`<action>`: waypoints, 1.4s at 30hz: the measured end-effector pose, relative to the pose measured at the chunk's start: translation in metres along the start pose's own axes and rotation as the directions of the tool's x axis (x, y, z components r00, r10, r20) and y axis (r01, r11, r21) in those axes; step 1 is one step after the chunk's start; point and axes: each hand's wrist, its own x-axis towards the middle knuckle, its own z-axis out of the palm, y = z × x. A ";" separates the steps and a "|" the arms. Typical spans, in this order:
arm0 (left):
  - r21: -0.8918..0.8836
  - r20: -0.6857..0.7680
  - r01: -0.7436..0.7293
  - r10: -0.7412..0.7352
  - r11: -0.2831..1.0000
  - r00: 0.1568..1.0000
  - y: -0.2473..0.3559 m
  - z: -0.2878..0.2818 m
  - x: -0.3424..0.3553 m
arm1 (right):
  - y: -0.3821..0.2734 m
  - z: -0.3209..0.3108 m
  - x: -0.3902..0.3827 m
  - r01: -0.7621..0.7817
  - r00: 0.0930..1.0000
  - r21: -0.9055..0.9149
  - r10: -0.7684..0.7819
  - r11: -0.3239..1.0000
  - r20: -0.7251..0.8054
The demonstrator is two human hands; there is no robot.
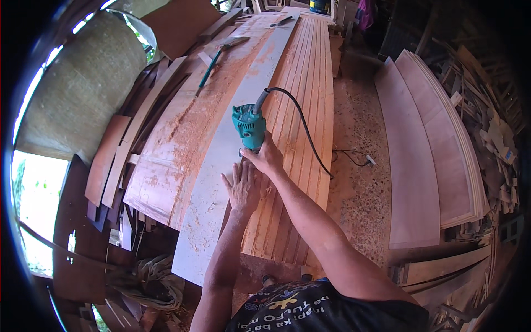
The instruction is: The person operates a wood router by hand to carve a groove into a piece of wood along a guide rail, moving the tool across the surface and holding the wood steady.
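A teal trim router (250,128) stands on the work surface, its dark power cord (301,113) curving off to the right. My right hand (267,157) is wrapped round the router's lower body. Just nearer to me, my left hand (242,187) lies flat with fingers spread, pressing down beside the router's base. Under it run a long pale board (206,221) and, to the right, a wooden panel (311,72) with several parallel lengthwise grooves. My hands and the tool hide the router's bit and most of its base. Shavings are scattered over the pale board.
Left of the pale board, a dusty wooden sheet (160,177) bears a teal-handled tool (210,72). A slim dark object (282,21) rests at the far end. Plywood sheets (412,149) are stacked on the right, with scrap wood (492,127) beyond. A white plug (370,160) lies on the floor.
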 end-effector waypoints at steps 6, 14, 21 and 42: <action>-0.060 0.022 0.002 0.000 0.998 1.000 0.004 -0.005 0.003 | 0.002 -0.001 0.003 -0.020 1.000 -0.015 0.019 1.000 -0.020; 0.038 -0.063 -0.011 0.013 0.999 0.998 0.006 0.002 0.010 | 0.017 0.004 0.016 0.003 1.000 -0.087 -0.006 0.996 -0.026; -0.008 -0.098 -0.004 0.004 1.000 0.995 0.007 0.003 0.020 | 0.013 -0.001 0.025 -0.035 0.999 -0.117 0.034 0.993 -0.008; 0.052 -0.149 -0.024 0.031 0.998 0.988 0.008 0.017 0.040 | 0.018 -0.006 0.040 0.025 0.999 -0.027 -0.026 0.999 -0.033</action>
